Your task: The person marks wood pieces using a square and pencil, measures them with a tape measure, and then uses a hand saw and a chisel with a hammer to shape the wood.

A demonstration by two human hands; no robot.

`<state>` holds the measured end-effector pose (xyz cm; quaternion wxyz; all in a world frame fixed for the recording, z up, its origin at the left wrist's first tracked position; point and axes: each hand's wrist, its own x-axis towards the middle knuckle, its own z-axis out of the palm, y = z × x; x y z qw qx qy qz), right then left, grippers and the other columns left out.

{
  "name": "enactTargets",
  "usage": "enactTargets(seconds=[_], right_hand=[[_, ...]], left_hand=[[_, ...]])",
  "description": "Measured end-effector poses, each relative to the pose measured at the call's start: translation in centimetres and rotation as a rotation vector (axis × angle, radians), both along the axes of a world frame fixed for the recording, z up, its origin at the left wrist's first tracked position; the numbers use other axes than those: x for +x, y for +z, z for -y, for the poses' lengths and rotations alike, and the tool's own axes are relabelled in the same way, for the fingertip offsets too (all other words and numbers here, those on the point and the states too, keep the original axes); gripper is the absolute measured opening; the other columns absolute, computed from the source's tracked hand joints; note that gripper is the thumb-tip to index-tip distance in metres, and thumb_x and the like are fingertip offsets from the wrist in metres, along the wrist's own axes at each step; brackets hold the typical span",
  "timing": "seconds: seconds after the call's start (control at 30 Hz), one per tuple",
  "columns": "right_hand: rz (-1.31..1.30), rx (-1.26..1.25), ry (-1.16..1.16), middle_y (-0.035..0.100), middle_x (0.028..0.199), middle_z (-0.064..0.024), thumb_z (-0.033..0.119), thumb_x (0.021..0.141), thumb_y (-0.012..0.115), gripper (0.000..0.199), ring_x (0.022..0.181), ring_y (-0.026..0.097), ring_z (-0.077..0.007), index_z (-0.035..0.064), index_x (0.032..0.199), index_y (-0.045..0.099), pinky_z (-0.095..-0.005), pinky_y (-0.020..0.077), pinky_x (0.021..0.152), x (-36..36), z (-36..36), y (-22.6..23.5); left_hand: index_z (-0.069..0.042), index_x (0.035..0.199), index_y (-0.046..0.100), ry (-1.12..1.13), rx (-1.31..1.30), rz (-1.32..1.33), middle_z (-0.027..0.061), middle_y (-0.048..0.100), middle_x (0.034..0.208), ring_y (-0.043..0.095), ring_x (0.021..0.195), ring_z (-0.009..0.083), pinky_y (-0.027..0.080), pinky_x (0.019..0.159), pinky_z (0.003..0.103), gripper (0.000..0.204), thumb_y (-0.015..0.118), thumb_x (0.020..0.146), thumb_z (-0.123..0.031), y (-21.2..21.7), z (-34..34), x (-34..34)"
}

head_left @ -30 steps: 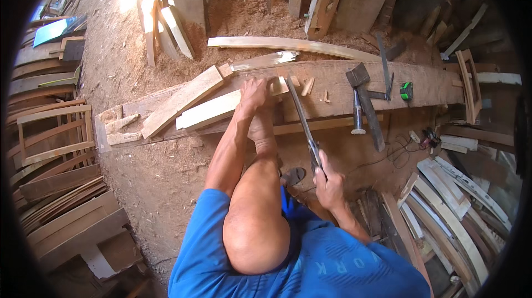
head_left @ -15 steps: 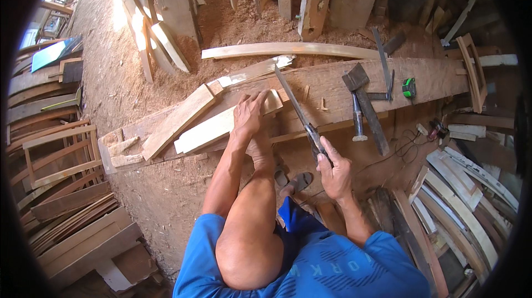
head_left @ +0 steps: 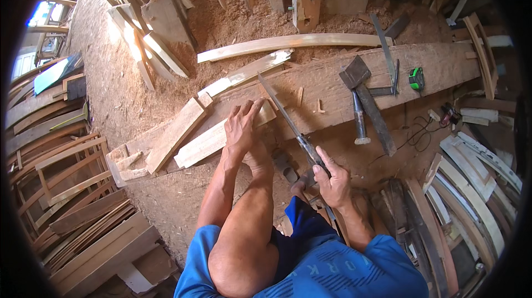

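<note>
My left hand [head_left: 239, 130] rests on a pale wooden block [head_left: 200, 145] lying across a long thick plank [head_left: 327, 97]. Its fingers are stretched out and somewhat apart, reaching over the block's far edge, next to my bare foot [head_left: 259, 157]. My right hand [head_left: 332, 183] is wrapped round the dark handle of a tool with a long narrow blade [head_left: 281, 108], index finger extended along it. The blade points up and left, its tip by the block's right end; whether it has teeth I cannot tell. Another wooden block [head_left: 176, 132] lies left of the first.
On the plank's right side lie a mallet-like hammer [head_left: 354, 73], a metal try square [head_left: 382, 40] and a green-and-black tape measure [head_left: 416, 78]. A curved strip [head_left: 293, 41] lies beyond the plank. Stacked timber [head_left: 97, 226] flanks both sides; a cord [head_left: 422, 132] trails at right.
My left hand's fingers have spread a little on the block. The tool's blade has shifted left and my right hand slightly lower. The whole view has turned slightly.
</note>
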<state>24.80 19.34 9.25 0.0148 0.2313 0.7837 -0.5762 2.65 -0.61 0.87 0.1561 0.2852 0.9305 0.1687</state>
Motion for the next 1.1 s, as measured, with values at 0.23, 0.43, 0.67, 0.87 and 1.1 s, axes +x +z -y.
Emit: enactTargets(seconds=[0.23,0.43,0.67,0.87,1.1], right_hand=[[-0.083,0.126,0.139,0.074,0.103,-0.0287,0.012,0.099,0.067,0.046,0.085,0.074,-0.0449,-0.0036,0.142,0.06,-0.0475,0.0579,0.073,-0.2,0.2,-1.3],[-0.155,0.101,0.149,0.073,0.102,-0.0297,0.009,0.097,0.068,0.05,0.082,0.073,-0.0434,-0.0032,0.144,0.056,-0.0484,0.0568,0.07,-1.6,0.8,-3.3],[-0.269,0.181,0.109,0.074,0.102,-0.0279,0.011,0.1,0.065,0.051,0.083,0.074,-0.0453,-0.0015,0.148,0.055,-0.0469,0.0588,0.07,0.6,0.9,-5.6],[-0.042,0.059,0.155,0.074,0.098,-0.0287,0.015,0.101,0.065,0.052,0.084,0.074,-0.0442,0.0019,0.15,0.054,-0.0493,0.058,0.072,-1.4,1.6,-6.2],[-0.197,0.194,0.109,0.072,0.089,-0.0245,0.014,0.103,0.062,0.05,0.077,0.073,-0.0382,0.0008,0.15,0.053,-0.047,0.0561,0.068,-1.0,1.7,-6.7]], left_hand=[[-0.025,0.151,0.057,-0.002,-0.029,-0.024,0.0143,0.064,0.145,0.063,0.126,0.0393,0.05,0.109,0.047,0.082,0.088,0.076,-0.033,0.2,-0.3,0.1],[-0.024,0.152,0.056,0.009,-0.065,-0.026,0.019,0.063,0.145,0.062,0.129,0.0393,0.049,0.112,0.047,0.079,0.087,0.079,-0.031,0.8,-0.4,0.1],[-0.022,0.15,0.057,-0.031,-0.07,-0.037,0.0165,0.064,0.146,0.062,0.126,0.0385,0.05,0.109,0.047,0.078,0.087,0.079,-0.033,0.3,-0.8,0.0],[-0.024,0.148,0.059,0.022,-0.094,0.02,0.0122,0.064,0.145,0.063,0.125,0.0376,0.053,0.107,0.046,0.084,0.092,0.071,-0.036,0.5,-0.8,-0.3],[-0.022,0.148,0.059,-0.009,-0.063,-0.031,0.0129,0.066,0.143,0.065,0.123,0.0369,0.052,0.108,0.046,0.08,0.089,0.074,-0.031,0.2,-0.9,0.0]])
